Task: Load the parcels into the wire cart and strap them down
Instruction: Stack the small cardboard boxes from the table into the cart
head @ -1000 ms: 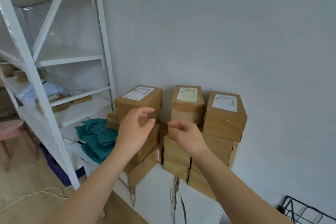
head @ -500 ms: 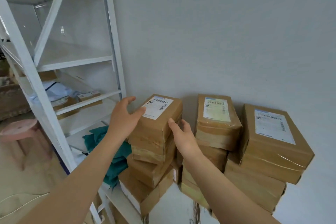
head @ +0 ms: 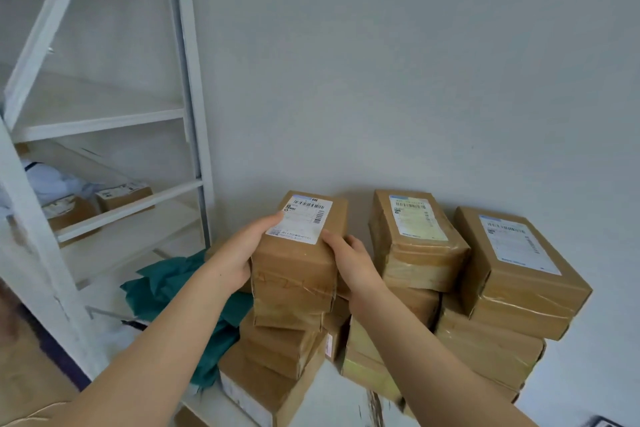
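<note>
Head view: I see my left grip [head: 239, 255] and right grip [head: 349, 262] clamped on opposite sides of the top parcel [head: 294, 270], atop the stack just right of the white rack [head: 188, 97]. Two more parcel stacks [head: 415, 253] stand farther right of the rack.

Above the three stacks we have open air, bounded close behind by the bare wall [head: 381, 80]. On our left, the white shelf post [head: 194, 114] stands near the left stack, leaving a gap where our left hand [head: 239, 253] sits at the side of the top parcel [head: 298, 263]. A green cloth [head: 166, 288] lies heaped below that gap. On our right, the middle stack [head: 412, 243] is just beside our right hand [head: 349, 265], so that slot is narrow. The right stack [head: 512, 270] closes off the far side.
</note>
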{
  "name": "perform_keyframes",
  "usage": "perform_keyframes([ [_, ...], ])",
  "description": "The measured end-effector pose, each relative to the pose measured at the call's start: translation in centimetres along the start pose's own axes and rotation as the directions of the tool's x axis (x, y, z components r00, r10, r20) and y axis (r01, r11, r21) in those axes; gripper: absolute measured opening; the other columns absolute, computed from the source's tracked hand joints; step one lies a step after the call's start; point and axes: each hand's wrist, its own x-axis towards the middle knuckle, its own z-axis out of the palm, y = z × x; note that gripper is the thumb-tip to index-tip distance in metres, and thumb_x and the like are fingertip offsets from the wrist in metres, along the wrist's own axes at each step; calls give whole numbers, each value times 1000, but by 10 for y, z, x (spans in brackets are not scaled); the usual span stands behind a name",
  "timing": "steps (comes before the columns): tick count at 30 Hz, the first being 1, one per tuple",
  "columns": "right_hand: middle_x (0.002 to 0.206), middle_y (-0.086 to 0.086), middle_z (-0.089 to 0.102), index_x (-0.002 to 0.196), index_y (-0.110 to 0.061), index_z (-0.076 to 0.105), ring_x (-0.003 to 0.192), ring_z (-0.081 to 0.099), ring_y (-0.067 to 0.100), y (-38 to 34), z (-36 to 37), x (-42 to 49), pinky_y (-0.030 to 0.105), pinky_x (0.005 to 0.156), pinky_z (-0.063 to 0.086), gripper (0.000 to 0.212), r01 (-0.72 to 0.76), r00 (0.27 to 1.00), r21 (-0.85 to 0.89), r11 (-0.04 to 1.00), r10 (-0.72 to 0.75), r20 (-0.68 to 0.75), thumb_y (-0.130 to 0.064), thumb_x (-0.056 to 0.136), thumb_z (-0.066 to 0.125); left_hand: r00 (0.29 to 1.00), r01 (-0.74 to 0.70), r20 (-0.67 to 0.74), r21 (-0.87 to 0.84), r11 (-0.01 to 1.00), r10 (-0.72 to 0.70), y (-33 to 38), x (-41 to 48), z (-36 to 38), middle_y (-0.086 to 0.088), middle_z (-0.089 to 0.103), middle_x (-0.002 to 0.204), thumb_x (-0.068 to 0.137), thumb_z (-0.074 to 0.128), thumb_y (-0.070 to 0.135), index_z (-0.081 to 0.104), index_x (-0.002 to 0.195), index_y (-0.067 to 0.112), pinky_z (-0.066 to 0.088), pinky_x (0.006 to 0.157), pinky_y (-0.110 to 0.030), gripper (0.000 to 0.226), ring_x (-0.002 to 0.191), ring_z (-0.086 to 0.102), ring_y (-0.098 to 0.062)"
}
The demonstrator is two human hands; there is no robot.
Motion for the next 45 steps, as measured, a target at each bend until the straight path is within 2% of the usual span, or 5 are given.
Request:
perform_keyframes([
  [6, 122, -4, 53, 142, -23, 35, 98, 52, 16, -12, 16, -20, 29, 82, 42, 59, 79, 996, 30, 996, -78, -44, -45, 90, 53, 993, -89, 71, -2, 996, 89, 11, -13, -2, 0, 74, 85, 89, 60, 34, 67, 98, 23, 52, 68, -30, 16, 83, 68, -19],
  [13, 107, -11, 55, 139, -28, 38, 86, 54, 2, -25, 23, -49, 19, 66, 43, 52, 243, 968, 67, 968, -238, -78, -40, 91, 55, 980, -182, 46, -165, 969, 192, 25, -31, -13, -7, 68, 107, 86, 63, 26, 56, 122, 18, 54, 73, -36, 37, 98, 64, -25],
  [18, 121, -10, 59, 138, -35, 36, 104, 61, 13, -20, 21, -68, 33, 89, 52, 59, 334, 936, 36, 942, -327, -127, -34, 86, 63, 957, -282, 22, -183, 942, 290, 25, -43, -8, -5, 67, 102, 84, 68, 20, 49, 113, 22, 56, 74, -37, 35, 90, 66, -22],
  [23, 112, -15, 62, 131, -38, 41, 97, 62, 6, -12, 0, -93, 22, 75, 51, 51, 402, 899, 38, 915, -387, -204, -27, 87, 63, 915, -375, 97, -150, 915, 391, 14, -62, 15, 4, 64, 112, 83, 69, 24, 49, 122, 28, 56, 81, -40, 44, 97, 65, -17],
  [45, 113, -14, 64, 130, -37, 42, 100, 63, 8, 81, -261, -255, 25, 76, 54, 51, 463, 724, 32, 886, -357, -591, -25, 85, 64, 791, -420, 443, -108, 901, 421, -83, -225, 273, 10, 66, 106, 83, 68, 17, 53, 120, 24, 56, 82, -37, 40, 100, 65, -12],
])
